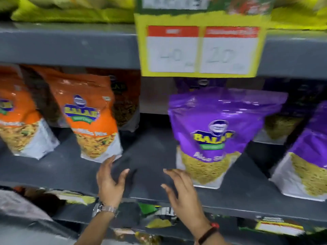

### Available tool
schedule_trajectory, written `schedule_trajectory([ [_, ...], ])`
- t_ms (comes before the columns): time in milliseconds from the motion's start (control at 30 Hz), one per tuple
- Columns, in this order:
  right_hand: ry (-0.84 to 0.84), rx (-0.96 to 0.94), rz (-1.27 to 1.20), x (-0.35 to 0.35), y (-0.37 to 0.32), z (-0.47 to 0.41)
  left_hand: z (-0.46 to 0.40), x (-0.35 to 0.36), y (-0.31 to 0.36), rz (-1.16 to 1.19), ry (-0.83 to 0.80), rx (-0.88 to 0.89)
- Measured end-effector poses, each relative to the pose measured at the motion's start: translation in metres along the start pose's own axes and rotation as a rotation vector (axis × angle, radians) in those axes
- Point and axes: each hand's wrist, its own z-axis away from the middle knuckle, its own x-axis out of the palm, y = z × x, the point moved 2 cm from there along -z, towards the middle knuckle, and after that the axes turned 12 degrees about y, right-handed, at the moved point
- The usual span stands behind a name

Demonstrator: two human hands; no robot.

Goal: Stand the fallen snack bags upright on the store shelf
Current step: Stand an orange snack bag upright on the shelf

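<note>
A purple snack bag (217,133) stands upright on the dark grey shelf (150,156), right of centre. An orange snack bag (90,117) stands to its left, leaning a little. My left hand (110,183) hovers open over the bare shelf gap, its fingertips close to the orange bag's lower corner. My right hand (182,190) is open too, its fingers right beside the purple bag's lower left corner. Neither hand holds anything. The picture is blurred by motion.
Another orange bag (19,128) stands at far left and another purple bag (307,160) at far right, with more bags behind them. A yellow price sign (200,50) hangs from the shelf above. More packets lie on the shelf below (159,218).
</note>
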Motion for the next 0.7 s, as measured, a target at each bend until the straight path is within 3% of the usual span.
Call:
schedule_trajectory([
  [200,-0.180,0.404,-0.112,0.121,-0.034,-0.040,-0.087,-0.081,-0.069,-0.145,-0.066,0.006],
  [300,-0.251,0.526,-0.128,0.161,-0.044,-0.058,-0.130,-0.080,-0.085,-0.152,-0.275,-0.057],
  [467,-0.204,0.598,-0.180,0.199,-0.051,-0.070,-0.161,-0.062,-0.095,-0.056,-0.614,-0.144],
  [700,-0.210,0.617,-0.133,0.181,-0.055,-0.061,-0.139,-0.064,-0.102,0.060,-0.546,-0.179],
])
